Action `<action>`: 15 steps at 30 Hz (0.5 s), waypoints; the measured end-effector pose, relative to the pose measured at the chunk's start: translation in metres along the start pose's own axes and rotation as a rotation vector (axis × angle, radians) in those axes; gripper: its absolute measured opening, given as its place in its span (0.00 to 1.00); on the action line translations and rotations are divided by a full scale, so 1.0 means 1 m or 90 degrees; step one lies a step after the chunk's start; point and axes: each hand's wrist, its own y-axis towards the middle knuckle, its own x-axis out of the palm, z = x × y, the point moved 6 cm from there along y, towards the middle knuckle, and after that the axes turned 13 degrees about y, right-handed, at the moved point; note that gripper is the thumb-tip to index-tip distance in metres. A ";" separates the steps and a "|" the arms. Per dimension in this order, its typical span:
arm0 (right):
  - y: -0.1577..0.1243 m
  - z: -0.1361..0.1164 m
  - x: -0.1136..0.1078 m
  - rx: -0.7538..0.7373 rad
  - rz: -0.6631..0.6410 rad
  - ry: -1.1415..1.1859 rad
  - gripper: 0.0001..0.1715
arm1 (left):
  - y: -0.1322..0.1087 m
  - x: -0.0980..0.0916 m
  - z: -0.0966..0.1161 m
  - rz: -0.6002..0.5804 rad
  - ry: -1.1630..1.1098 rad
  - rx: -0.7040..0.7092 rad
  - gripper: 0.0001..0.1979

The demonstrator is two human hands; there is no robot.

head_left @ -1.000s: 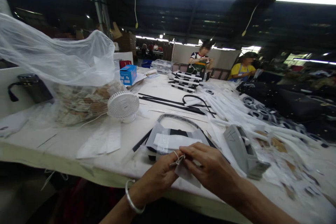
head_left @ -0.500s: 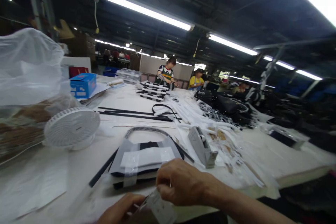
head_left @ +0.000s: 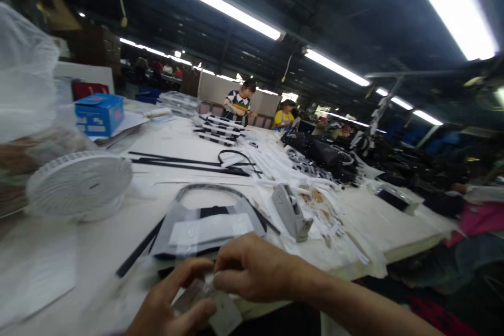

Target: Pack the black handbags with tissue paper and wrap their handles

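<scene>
Both my hands meet at the near table edge. My left hand (head_left: 169,307) curls its fingers round a small clear plastic packet (head_left: 210,307). My right hand (head_left: 252,268) pinches the packet's top between thumb and fingers. Just beyond them lies a flat black and grey bag (head_left: 205,228) wrapped in clear film, with a curved handle. A grey tape dispenser (head_left: 289,212) stands to the right of the bag.
A small white fan (head_left: 79,184) sits at the left beside a large plastic sack (head_left: 23,79) and a blue box (head_left: 98,114). Black straps (head_left: 185,163) and white rolled pieces (head_left: 271,165) cover the table (head_left: 169,139) farther back. Black bags (head_left: 326,152) lie at the right. Two people work at the far end.
The view has swung right and tilted up. My hands stayed together at the table edge, and the string seen earlier is out of sight; a clear packet shows between them now.
</scene>
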 end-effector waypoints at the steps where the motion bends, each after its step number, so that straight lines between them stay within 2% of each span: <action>1: 0.000 0.003 0.001 0.018 0.008 0.046 0.08 | -0.001 0.001 0.003 -0.036 -0.004 -0.015 0.12; 4: 0.003 0.013 0.006 0.100 -0.015 0.193 0.10 | -0.002 -0.001 0.006 -0.060 -0.054 -0.064 0.08; 9: 0.008 0.022 0.008 0.174 -0.071 0.337 0.13 | -0.004 -0.011 -0.002 -0.046 -0.181 -0.090 0.14; 11: 0.009 0.020 0.004 0.160 -0.055 0.319 0.13 | -0.004 -0.013 -0.003 -0.062 -0.198 -0.075 0.14; 15: 0.012 0.006 -0.006 0.053 0.019 0.262 0.15 | -0.004 -0.014 -0.013 -0.115 -0.215 -0.073 0.17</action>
